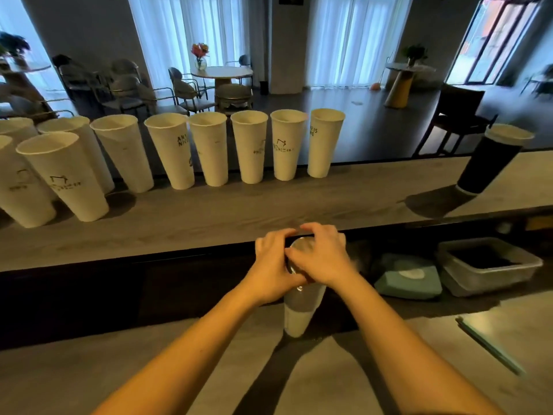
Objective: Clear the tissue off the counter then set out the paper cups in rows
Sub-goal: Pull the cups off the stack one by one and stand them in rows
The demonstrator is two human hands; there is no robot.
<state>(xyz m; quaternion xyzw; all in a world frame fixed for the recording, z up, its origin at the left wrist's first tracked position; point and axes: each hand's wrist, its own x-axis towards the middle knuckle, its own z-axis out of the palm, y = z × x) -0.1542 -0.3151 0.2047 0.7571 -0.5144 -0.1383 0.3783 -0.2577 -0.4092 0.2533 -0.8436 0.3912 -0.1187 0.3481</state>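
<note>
Several tall white paper cups (250, 146) stand upright in a row along the far edge of the raised counter (269, 208). Two more white cups (64, 175) stand in front of that row at the left. On the lower worktop a stack of paper cups (299, 313) stands upright just below the counter's front edge. My left hand (273, 265) grips the stack's top from the left. My right hand (321, 254) is closed over the rim from the right. No tissue is visible on the counter.
A dark cup with a pale lid (493, 160) stands on the counter at the far right. Below it on the lower shelf sit a teal tissue box (410, 278) and a clear plastic tub (490, 265). A thin teal stick (490, 345) lies on the worktop at right.
</note>
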